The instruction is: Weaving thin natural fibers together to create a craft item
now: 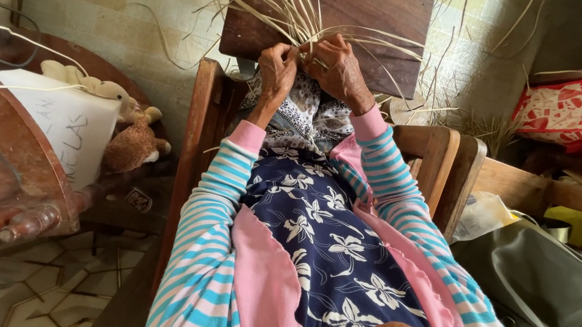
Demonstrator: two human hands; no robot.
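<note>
Head view: left hand point(277, 71) and right hand point(336, 70) pinch pale strips point(293, 14), mid-weave; next crossing likely needs steady tension.

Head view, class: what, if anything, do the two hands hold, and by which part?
Both the left hand and the right hand pinch thin pale straw-like strips at their gathered lower ends, where the strips meet.

Pink-and-blue striped sleeves point(202, 260), navy floral dress point(325, 244), pale straw strips point(293, 11)
</note>
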